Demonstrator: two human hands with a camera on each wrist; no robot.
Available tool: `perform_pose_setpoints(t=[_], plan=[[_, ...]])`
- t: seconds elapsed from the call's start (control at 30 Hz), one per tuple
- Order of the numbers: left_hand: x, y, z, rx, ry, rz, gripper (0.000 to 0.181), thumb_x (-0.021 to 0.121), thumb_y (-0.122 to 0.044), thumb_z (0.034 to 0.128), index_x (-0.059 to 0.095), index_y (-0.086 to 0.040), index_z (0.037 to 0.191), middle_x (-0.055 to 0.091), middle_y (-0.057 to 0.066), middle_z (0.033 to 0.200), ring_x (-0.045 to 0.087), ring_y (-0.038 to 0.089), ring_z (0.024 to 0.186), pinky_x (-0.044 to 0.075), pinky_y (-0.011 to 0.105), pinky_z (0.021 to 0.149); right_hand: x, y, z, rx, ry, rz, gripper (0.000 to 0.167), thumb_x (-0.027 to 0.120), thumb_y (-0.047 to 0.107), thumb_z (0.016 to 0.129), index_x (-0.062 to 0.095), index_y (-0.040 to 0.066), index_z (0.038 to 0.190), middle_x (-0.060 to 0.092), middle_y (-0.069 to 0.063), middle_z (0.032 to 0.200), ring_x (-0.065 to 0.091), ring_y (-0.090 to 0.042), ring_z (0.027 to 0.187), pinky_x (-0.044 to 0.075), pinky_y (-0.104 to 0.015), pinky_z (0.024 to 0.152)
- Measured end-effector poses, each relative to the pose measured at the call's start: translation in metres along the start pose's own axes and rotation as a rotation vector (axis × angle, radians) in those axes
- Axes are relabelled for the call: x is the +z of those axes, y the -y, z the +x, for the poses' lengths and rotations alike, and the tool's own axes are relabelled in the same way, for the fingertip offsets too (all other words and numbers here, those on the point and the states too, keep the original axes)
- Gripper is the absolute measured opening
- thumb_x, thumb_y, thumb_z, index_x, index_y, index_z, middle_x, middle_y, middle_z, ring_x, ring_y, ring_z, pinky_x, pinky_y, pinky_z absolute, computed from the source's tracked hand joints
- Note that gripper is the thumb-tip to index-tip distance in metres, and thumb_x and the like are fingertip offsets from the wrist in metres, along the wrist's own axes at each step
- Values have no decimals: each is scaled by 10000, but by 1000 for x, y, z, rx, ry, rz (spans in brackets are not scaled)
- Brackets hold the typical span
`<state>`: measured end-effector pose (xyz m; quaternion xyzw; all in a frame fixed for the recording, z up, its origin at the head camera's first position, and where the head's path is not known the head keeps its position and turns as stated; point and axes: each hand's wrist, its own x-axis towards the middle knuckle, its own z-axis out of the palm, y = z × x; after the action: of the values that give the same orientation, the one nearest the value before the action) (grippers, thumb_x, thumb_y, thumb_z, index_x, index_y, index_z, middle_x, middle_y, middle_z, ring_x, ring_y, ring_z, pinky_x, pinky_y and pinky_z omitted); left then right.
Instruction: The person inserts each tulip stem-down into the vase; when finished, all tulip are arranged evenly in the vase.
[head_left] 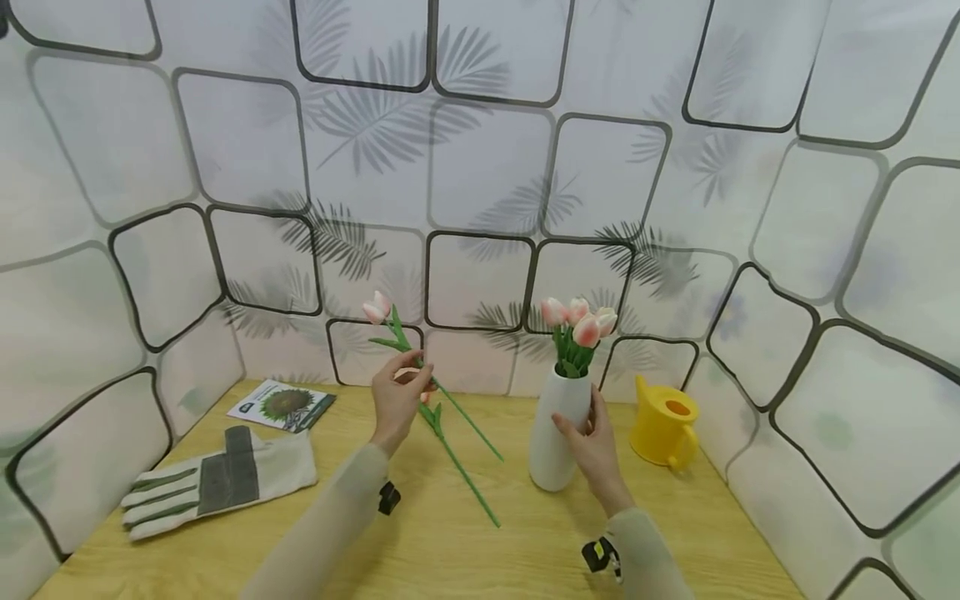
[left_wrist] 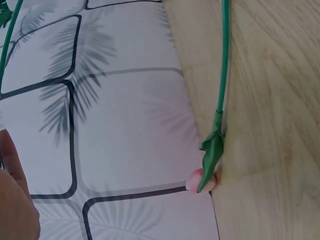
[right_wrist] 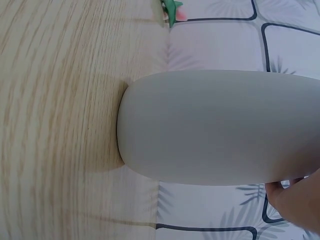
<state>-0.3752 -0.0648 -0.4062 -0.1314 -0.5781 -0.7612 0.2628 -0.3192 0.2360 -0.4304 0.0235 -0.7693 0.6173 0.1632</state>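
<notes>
My left hand (head_left: 396,396) pinches the green stem of a pink-and-white tulip (head_left: 377,309), holding it slanted above the table with the bloom at upper left. Beneath it, another tulip (head_left: 467,477) lies on the wood; the left wrist view shows its bloom (left_wrist: 200,181) by the wall. A white vase (head_left: 553,433) stands upright at right of centre, gripped around its right side by my right hand (head_left: 592,450). Several pink-and-white tulips (head_left: 587,331) rise from its mouth. Close up in the right wrist view, the vase (right_wrist: 210,127) hides most of the fingers.
A yellow watering can (head_left: 660,429) stands right of the vase. On the left lie a grey-and-white work glove (head_left: 225,477) and a seed packet (head_left: 279,406) with a sunflower-like picture. A patterned cloth wall (head_left: 480,283) borders the wooden table (head_left: 480,567) at the back and sides.
</notes>
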Motion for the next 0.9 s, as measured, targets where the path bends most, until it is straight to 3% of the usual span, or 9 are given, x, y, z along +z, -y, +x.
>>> perform_pose_setpoints(t=[0.2, 0.4, 0.53, 0.63, 0.8, 0.9], plan=[[11, -14, 2, -8, 9, -15, 290, 717, -34, 880, 673, -19, 1166, 621, 134, 969, 705, 175, 596, 390, 173, 349, 0, 0, 1, -13, -2, -4, 858, 712, 344, 903, 188, 207, 1568, 304, -113, 1569, 339, -346, 1403, 252, -606, 1161], [20, -27, 7, 20, -40, 19, 313, 733, -124, 886, 682, -66, 1189, 656, 143, 1031, 702, 136, 609, 335, 187, 298, 0, 2, 0, -11, 6, -2, 849, 700, 332, 915, 175, 216, 1571, 297, -115, 1573, 337, -347, 1401, 248, -607, 1162], [31, -37, 11, 73, -68, -18, 324, 740, -86, 872, 680, -20, 1183, 646, 138, 1033, 689, 133, 618, 501, 206, 417, -1, 3, -1, -12, 11, 12, 843, 692, 314, 922, 166, 217, 1573, 280, -109, 1584, 325, -341, 1412, 232, -602, 1171], [39, -43, 14, 118, -66, -34, 332, 743, -61, 863, 675, 6, 1181, 635, 151, 1033, 680, 126, 628, 588, 258, 578, -1, 2, 0, -16, 15, 24, 848, 693, 307, 922, 159, 216, 1575, 271, -104, 1591, 318, -335, 1420, 224, -595, 1177], [48, -46, 16, 145, -69, -39, 337, 738, -63, 868, 671, -1, 1192, 600, 275, 1074, 676, 82, 628, 589, 263, 583, -1, 0, -1, -20, 8, 25, 857, 706, 320, 911, 171, 214, 1572, 287, -101, 1582, 326, -332, 1416, 234, -591, 1175], [54, -48, 20, 164, -76, -48, 303, 725, -38, 874, 668, 11, 1168, 603, 265, 1043, 693, 163, 652, 591, 273, 578, -1, 0, 0, -18, 4, 19, 859, 710, 337, 906, 179, 215, 1570, 291, -98, 1579, 327, -334, 1415, 239, -595, 1171]])
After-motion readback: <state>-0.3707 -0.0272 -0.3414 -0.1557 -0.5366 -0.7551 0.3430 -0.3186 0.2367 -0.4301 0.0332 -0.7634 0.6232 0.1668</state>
